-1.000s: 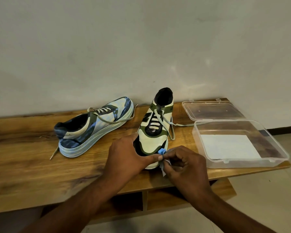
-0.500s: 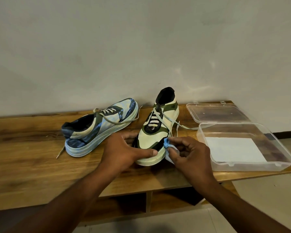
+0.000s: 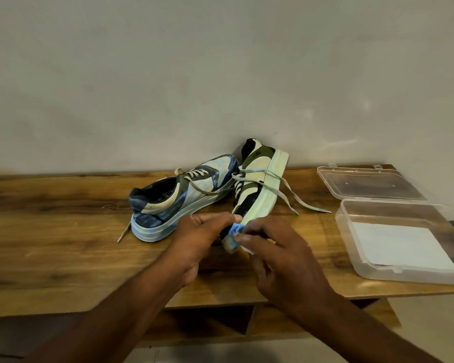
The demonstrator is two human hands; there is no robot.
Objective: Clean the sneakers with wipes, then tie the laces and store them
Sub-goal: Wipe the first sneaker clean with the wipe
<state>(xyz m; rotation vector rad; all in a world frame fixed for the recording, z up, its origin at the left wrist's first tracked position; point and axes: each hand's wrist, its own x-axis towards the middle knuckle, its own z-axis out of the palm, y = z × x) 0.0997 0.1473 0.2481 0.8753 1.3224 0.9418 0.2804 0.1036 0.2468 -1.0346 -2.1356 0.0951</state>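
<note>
Green-and-cream sneaker [image 3: 257,187] tipped onto its side on the wooden worktop [image 3: 63,231], pale sole turned right, heel toward the wall, toe toward the near edge. Left hand [image 3: 202,237] gripping the toe end from the left, fingers curled round the upper, thumb tip against the dark toe panel. Right hand [image 3: 275,250] at the toe's sole edge, fingers pinching a small bunched blue-white wipe [image 3: 236,231] and pressing it to the rubber. Loose laces [image 3: 294,195] draped across the sole and trailing right over the wood. Blue-and-white sneaker [image 3: 178,195] upright just left, toe touching or nearly touching the tipped shoe, laces untied. Clear plastic box [image 3: 404,242] at the right end, open, white sheet [image 3: 401,244] inside, lid [image 3: 364,182] lying flat behind it.
</note>
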